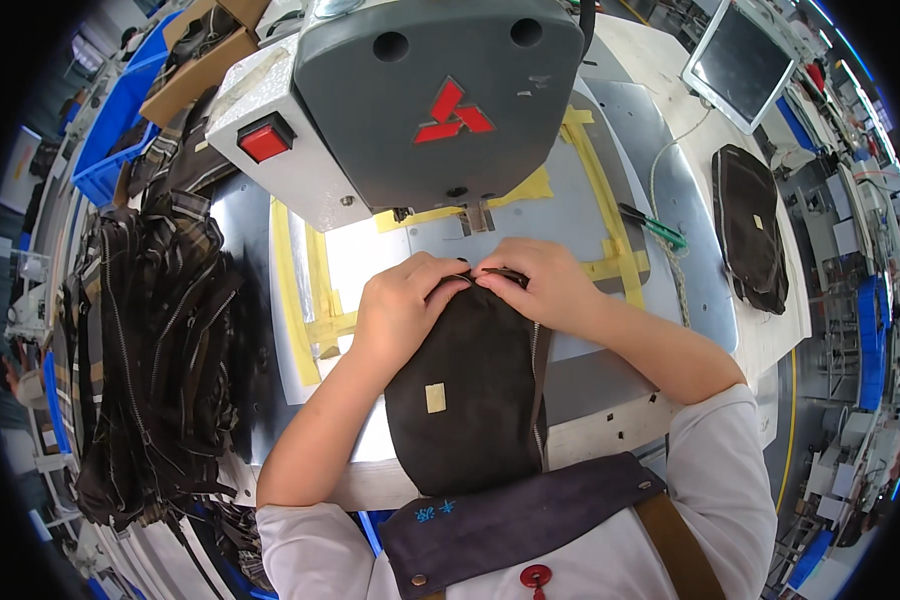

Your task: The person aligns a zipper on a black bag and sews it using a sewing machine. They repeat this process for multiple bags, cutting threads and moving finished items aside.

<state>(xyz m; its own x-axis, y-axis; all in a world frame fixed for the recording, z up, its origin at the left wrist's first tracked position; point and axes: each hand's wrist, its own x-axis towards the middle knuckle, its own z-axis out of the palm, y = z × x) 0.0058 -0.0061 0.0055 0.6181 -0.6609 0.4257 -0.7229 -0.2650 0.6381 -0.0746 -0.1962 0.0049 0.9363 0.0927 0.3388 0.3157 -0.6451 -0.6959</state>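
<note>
A dark brown fabric piece (470, 380) with a zipper down its right side hangs from both my hands over the table's near edge. A small pale yellow tag sits on its face. My left hand (405, 303) pinches the far edge of the piece between thumb and fingers. Close beside it, my right hand (540, 285) pinches the same edge, with a bit of dark material showing between its fingers. Just beyond my fingertips is the metal presser foot (477, 216) of a large grey sewing machine (440, 90), apart from the cloth.
A heap of dark zippered fabric pieces (150, 350) lies left. On the right rest green-handled thread snips (665, 233) and another dark piece (748, 230). Yellow tape (620, 235) marks the machine bed. A screen (740, 65) stands far right; a blue bin (120, 130) far left.
</note>
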